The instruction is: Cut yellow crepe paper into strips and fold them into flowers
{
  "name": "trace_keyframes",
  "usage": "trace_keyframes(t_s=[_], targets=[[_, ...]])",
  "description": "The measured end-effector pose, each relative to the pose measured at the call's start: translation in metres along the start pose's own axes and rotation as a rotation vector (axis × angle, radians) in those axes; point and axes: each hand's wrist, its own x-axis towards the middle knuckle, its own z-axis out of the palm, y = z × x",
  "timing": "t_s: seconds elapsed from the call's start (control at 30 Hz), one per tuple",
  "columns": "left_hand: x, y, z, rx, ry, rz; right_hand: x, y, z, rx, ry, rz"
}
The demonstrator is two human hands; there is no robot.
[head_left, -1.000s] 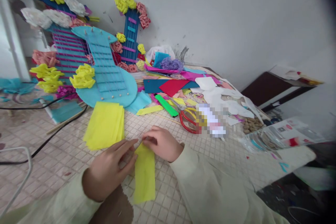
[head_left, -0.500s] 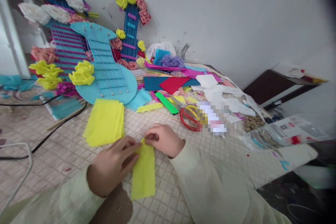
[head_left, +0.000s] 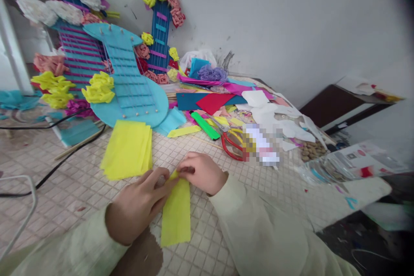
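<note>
A strip of yellow crepe paper [head_left: 176, 217] lies lengthwise on the tiled tabletop in front of me. At its far end my left hand [head_left: 140, 205] grips it from the left, the fingers pressed together on the paper. My right hand [head_left: 202, 172] pinches the same far end between thumb and forefinger. The fingers partly hide that end, so I cannot tell how it is folded. Just beyond my left hand rests a stack of yellow paper sheets [head_left: 127, 148].
Behind stand a light-blue guitar-shaped craft [head_left: 132, 95] and others with paper flowers. Red-handled scissors [head_left: 231, 146], a green box cutter [head_left: 205, 125] and paper scraps lie to the right. A black cable [head_left: 73, 155] crosses the left side. At right lies a clear plastic bag [head_left: 339, 166].
My left fingers have shifted slightly to the right over the strip's far end. Both hands stay on the paper. The view has turned a little.
</note>
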Motion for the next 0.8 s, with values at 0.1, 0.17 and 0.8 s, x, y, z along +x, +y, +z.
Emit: trace_keyframes(t_s=[0.1,0.17,0.8], targets=[[0.001,0.003,-0.002,0.011,-0.023,0.005,0.0,0.0,0.0,-0.008,-0.013,0.001],[0.001,0.004,-0.003,0.022,-0.029,-0.008,0.001,0.0,0.0,-0.013,-0.021,0.001],[0.0,0.003,0.001,-0.016,0.012,-0.043,0.01,0.007,0.01,0.036,0.161,0.074]])
